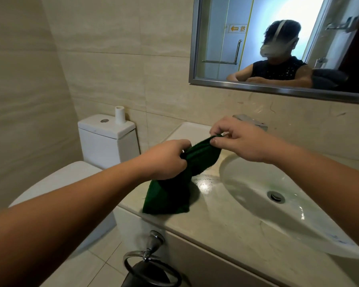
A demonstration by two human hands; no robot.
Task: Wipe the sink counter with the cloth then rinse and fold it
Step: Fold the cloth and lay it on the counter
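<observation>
Head view: both hands hold the green cloth [174, 189] above the counter [216, 224], left of the basin [278, 195]. The left hand [164, 160] is closed around a bunched upper portion; the right hand [236, 141] pinches the top edge between thumb and fingers. The lower part of the cloth drapes down and rests on the counter near its left end. The cloth appears soft and limp — probably damp, so somewhat heavier and clingy — and likely handles best when taken by corners or an edge and spread taut. The faucet [255, 122] is mostly hidden behind the right hand; the cloth's corners and folds cannot be made out, and the basin is cut off at right.
</observation>
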